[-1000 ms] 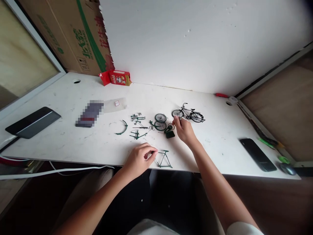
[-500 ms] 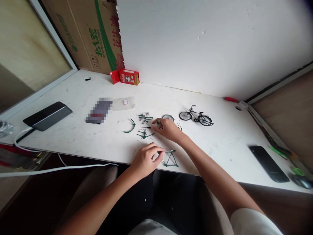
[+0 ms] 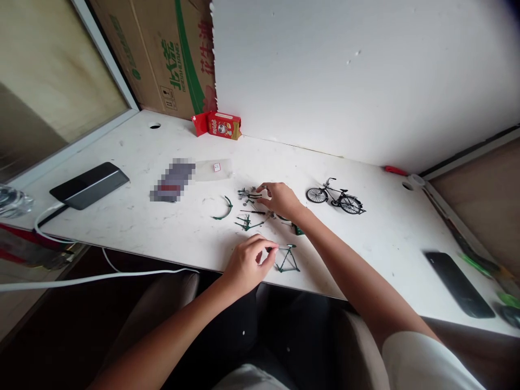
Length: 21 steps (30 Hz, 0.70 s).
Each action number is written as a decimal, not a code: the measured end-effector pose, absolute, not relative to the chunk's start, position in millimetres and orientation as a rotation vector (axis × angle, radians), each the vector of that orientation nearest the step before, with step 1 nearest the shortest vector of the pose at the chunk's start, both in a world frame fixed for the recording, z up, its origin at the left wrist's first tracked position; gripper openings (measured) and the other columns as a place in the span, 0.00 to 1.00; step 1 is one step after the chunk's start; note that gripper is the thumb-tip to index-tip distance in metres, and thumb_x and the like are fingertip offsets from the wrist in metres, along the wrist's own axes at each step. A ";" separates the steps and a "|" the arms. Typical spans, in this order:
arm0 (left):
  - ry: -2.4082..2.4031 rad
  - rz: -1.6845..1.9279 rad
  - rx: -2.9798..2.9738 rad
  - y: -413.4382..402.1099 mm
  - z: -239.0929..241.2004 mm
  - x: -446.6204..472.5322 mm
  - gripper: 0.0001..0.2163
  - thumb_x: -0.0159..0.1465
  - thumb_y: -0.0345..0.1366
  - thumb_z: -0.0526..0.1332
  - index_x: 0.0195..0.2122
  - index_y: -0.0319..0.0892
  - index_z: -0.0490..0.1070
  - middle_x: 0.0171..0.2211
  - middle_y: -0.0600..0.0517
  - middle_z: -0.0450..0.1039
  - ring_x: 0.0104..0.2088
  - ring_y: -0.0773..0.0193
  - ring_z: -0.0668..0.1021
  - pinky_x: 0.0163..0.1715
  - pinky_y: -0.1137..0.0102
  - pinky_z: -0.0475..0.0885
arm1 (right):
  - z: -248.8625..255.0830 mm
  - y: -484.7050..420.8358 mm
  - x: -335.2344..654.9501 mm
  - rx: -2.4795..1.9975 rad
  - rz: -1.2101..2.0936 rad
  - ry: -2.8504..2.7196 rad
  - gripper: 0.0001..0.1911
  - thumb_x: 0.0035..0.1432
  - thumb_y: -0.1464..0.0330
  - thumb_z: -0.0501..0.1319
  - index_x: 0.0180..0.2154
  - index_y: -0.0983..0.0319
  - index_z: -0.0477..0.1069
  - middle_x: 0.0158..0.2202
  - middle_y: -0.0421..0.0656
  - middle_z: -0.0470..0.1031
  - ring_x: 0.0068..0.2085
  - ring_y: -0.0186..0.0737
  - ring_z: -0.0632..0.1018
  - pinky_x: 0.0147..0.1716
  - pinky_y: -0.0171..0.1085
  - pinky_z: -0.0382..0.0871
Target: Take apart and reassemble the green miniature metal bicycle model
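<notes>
My left hand pinches the front end of a small dark green model bicycle frame, which is held upright at the desk's near edge. Its saddle shows at the top. Over a scatter of small parts hovers my right hand, thumb and forefinger curved and apart, with nothing visible between them. Just left of those fingers lie dark small parts. Nearer me is a green forked piece, and further left a curved green mudguard. The right hand and wrist partly cover other parts.
An assembled black model bicycle stands to the right. Behind the parts lie a clear plastic bag and a red box. A dark phone-like object is at the right, a black device at the left, and a white cable crosses the near edge.
My right hand has moved slightly away from me over the parts, and its fingers have spread. The left hand keeps its pinch on the frame. The view has shifted a little.
</notes>
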<state>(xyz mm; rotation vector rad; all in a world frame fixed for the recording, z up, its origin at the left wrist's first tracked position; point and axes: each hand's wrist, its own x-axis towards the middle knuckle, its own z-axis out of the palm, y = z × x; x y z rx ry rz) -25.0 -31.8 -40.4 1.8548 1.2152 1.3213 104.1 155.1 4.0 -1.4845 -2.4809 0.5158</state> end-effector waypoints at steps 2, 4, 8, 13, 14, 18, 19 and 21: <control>1.208 1.319 1.859 -31.7 -41.9 -24.7 0.05 0.72 0.30 0.64 0.43 0.41 0.80 0.36 0.49 0.80 0.24 0.69 0.70 0.28 0.70 0.70 | 2.6 157.9 101.7 -1.521 0.507 -2.479 0.12 0.65 0.67 0.72 0.50 0.59 0.84 0.42 0.49 0.85 0.37 0.45 0.80 0.38 0.39 0.66; 1.206 1.322 1.867 -31.5 -43.2 -24.4 0.04 0.72 0.30 0.64 0.43 0.41 0.80 0.37 0.49 0.80 0.24 0.69 0.70 0.29 0.70 0.71 | 2.8 159.0 100.3 -1.544 0.513 -2.484 0.08 0.66 0.67 0.70 0.46 0.59 0.85 0.40 0.48 0.85 0.36 0.45 0.80 0.37 0.39 0.66; 1.210 1.325 1.876 -31.2 -43.1 -24.2 0.04 0.73 0.31 0.64 0.43 0.41 0.80 0.36 0.49 0.80 0.24 0.69 0.70 0.30 0.70 0.71 | 6.0 157.2 101.7 -1.543 0.534 -2.494 0.09 0.71 0.69 0.65 0.46 0.60 0.85 0.43 0.49 0.87 0.39 0.45 0.82 0.39 0.38 0.67; 1.206 1.330 1.862 -31.5 -41.6 -24.9 0.04 0.72 0.30 0.64 0.42 0.41 0.80 0.36 0.49 0.81 0.24 0.69 0.72 0.30 0.70 0.71 | 11.3 154.6 108.5 -1.487 0.587 -2.504 0.11 0.73 0.67 0.62 0.46 0.62 0.83 0.42 0.50 0.87 0.39 0.44 0.81 0.38 0.37 0.66; 1.204 1.333 1.859 -31.4 -41.6 -25.1 0.04 0.72 0.30 0.64 0.42 0.41 0.80 0.36 0.49 0.81 0.24 0.69 0.72 0.30 0.71 0.72 | 11.9 154.4 109.8 -1.474 0.596 -2.499 0.12 0.74 0.66 0.61 0.46 0.62 0.83 0.42 0.50 0.86 0.38 0.43 0.81 0.38 0.37 0.66; 1.210 1.342 1.821 -30.6 -42.5 -25.6 0.04 0.72 0.31 0.64 0.43 0.41 0.80 0.35 0.49 0.80 0.25 0.68 0.74 0.29 0.71 0.71 | 12.5 154.3 115.6 -1.408 0.637 -2.467 0.13 0.75 0.66 0.59 0.46 0.63 0.82 0.40 0.49 0.85 0.36 0.41 0.78 0.37 0.37 0.65; 1.216 1.347 1.795 -30.2 -43.2 -25.7 0.04 0.73 0.32 0.64 0.43 0.41 0.80 0.35 0.49 0.81 0.26 0.68 0.75 0.28 0.72 0.72 | 12.6 153.9 117.4 -1.392 0.647 -2.456 0.12 0.74 0.66 0.59 0.45 0.63 0.81 0.39 0.48 0.85 0.35 0.41 0.77 0.37 0.37 0.64; 1.229 1.366 1.721 -29.1 -45.2 -26.4 0.04 0.73 0.34 0.65 0.44 0.42 0.80 0.38 0.48 0.83 0.29 0.66 0.79 0.30 0.72 0.73 | 12.9 152.4 121.7 -1.362 0.666 -2.430 0.12 0.74 0.66 0.59 0.44 0.63 0.81 0.37 0.47 0.83 0.34 0.40 0.76 0.37 0.37 0.64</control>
